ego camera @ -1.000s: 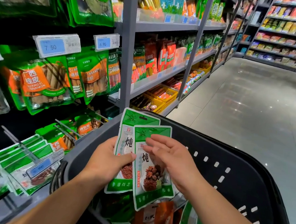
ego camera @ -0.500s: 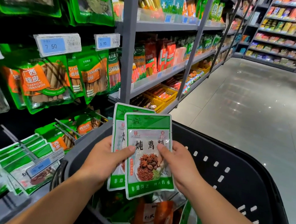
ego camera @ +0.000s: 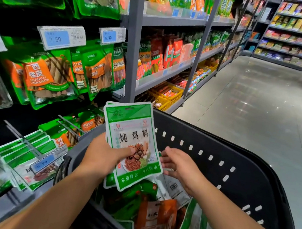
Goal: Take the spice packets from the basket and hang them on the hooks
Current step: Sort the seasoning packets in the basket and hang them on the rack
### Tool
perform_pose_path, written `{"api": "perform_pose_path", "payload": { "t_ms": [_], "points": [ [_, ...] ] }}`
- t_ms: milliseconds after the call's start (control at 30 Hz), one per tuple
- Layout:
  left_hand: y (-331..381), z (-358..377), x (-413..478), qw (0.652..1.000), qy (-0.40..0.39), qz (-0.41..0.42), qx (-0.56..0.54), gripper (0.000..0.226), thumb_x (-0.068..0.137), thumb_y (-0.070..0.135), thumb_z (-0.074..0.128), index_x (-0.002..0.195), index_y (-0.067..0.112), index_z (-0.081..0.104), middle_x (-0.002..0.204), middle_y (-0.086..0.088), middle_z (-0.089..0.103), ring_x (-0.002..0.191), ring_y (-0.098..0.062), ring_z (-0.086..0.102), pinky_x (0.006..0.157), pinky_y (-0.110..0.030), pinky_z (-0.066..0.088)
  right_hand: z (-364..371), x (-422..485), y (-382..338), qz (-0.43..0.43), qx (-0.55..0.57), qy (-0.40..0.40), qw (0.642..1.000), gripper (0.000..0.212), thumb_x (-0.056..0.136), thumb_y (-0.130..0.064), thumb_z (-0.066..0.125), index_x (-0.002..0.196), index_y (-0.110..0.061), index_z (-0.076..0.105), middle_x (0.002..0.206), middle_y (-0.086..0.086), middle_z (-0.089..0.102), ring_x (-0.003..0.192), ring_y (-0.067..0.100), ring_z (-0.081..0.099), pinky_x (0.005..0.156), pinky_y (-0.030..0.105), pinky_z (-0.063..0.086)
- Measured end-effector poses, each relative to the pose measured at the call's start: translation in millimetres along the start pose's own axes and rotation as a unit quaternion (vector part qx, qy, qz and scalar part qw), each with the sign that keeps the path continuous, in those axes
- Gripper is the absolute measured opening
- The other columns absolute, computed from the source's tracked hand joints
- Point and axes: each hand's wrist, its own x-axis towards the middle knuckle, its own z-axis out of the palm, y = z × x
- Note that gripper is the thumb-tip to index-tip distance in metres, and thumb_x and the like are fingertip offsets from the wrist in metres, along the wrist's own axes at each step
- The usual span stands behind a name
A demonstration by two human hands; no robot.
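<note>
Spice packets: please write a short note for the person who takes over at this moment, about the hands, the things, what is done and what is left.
Left hand grips a small stack of green-white spice packets, upright above the basket.
Right hand is beside them, fingers relaxed, holding nothing.
More packets lie in the basket.
Done: this stack is taken out.
Left: hang it on the hooks at the left, where similar hanging packets are, then the rest.
</note>
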Motion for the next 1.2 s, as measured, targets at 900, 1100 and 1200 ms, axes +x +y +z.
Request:
{"api": "perform_pose_path", "payload": {
  "t_ms": [900, 1100, 1200],
  "points": [
    [-9, -12, 9, 0.998, 0.065, 0.018, 0.012, 0.03, 0.079, 0.01, 0.087, 0.092, 0.03, 0.07, 0.085, 0.011, 0.077, 0.079, -0.02, 0.073, 0.077, -0.039, 0.059, -29, 2, 6, -0.014, -0.388, -0.075, 0.918, 0.012, 0.095, -0.021, 0.069, 0.084, -0.023, 0.071, 0.08, -0.007, 0.071, 0.078, 0.008, 0.067, 0.08, 0.031, 0.056],
    [-11, -10, 10, 0.997, 0.066, 0.019, 0.029, 0.033, 0.08, 0.008, 0.086, 0.096, 0.032, 0.069, 0.09, 0.013, 0.077, 0.085, -0.016, 0.074, 0.078, -0.036, 0.059, -32, -9, -33, -0.032, -0.202, 0.052, 0.977, 0.017, 0.093, -0.013, 0.065, 0.078, -0.016, 0.072, 0.073, 0.001, 0.073, 0.068, 0.014, 0.068, 0.067, 0.031, 0.051],
    [-13, -8, 12, 0.997, 0.046, 0.017, 0.057, 0.03, 0.079, 0.012, 0.087, 0.098, 0.027, 0.069, 0.084, 0.005, 0.078, 0.068, -0.018, 0.071, 0.064, -0.034, 0.057, -30, -13, -43, -0.023, -0.004, 0.073, 0.997, 0.019, 0.097, -0.008, 0.06, 0.081, -0.01, 0.069, 0.071, 0.007, 0.068, 0.062, 0.018, 0.064, 0.062, 0.03, 0.051]
  ]
}}
